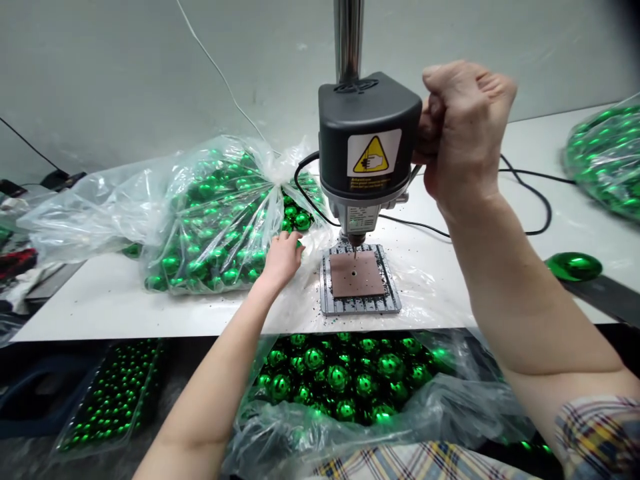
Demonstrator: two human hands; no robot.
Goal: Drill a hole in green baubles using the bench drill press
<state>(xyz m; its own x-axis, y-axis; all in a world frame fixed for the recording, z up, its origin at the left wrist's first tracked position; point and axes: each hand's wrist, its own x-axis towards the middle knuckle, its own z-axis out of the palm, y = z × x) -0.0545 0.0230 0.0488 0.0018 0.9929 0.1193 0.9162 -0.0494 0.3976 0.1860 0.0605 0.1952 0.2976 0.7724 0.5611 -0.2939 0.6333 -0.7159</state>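
The right hand (pixel 467 127) curls into a fist against the right side of the drill press (pixel 370 143), its grip hidden. The left hand (pixel 286 257) bends its fingers beside a tied plastic bag (pixel 135 207); whether they pinch anything I cannot tell. The drill bit (pixel 355 253) points down at a brown pad (pixel 345 283). Green baubles (pixel 338 377) lie below the table edge.

Right sleeve (pixel 595 430): loose plaid of navy, red and yellow on pale cloth, ending by the elbow (pixel 575 370), on the near side of the tabletop (pixel 100 313).
Cloth at the body (pixel 420 461): similar plaid, yellow bands, below the tabletop's front edge.
Left hand (pixel 284 257): bare, forearm (pixel 227 377) uncovered.
Right hand (pixel 465 130): bare, wrist (pixel 470 203) uncovered.
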